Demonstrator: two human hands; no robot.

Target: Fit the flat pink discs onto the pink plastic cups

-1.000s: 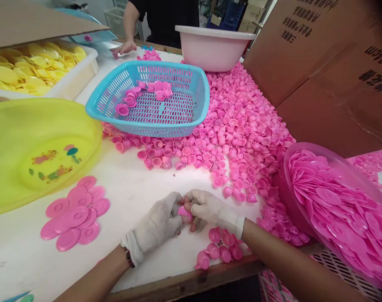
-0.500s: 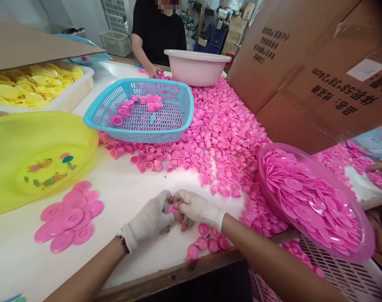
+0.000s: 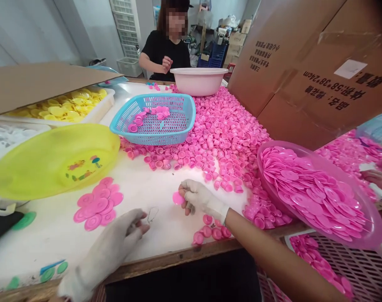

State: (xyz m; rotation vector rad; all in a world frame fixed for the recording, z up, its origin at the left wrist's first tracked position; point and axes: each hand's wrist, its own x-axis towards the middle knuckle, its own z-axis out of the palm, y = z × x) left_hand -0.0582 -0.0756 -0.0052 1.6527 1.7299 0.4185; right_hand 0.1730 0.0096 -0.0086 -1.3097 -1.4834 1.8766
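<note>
Both my hands wear white cotton gloves. My right hand (image 3: pixel 201 199) rests on the white table (image 3: pixel 146 197), fingers pinched on a small pink plastic piece (image 3: pixel 178 198). My left hand (image 3: pixel 120 239) has drawn back toward the table's near edge; it is blurred, fingers loosely curled, nothing visible in them. A small stack of flat pink discs (image 3: pixel 98 204) lies to the left. Several pink cups (image 3: pixel 209 230) sit by my right wrist.
A large heap of pink cups (image 3: pixel 222 138) covers the table's right side. A blue basket (image 3: pixel 156 119), yellow basin (image 3: pixel 52 161), pink bowl of discs (image 3: pixel 316 193), white-pink basin (image 3: pixel 198 80), tray of yellow discs (image 3: pixel 65 107) and cardboard boxes (image 3: pixel 304 67) surround it. A person in black sits opposite.
My hands have separated: the left pulled back toward the near edge, while the right keeps the pink piece. The camera has tilted up, showing more of the room.
</note>
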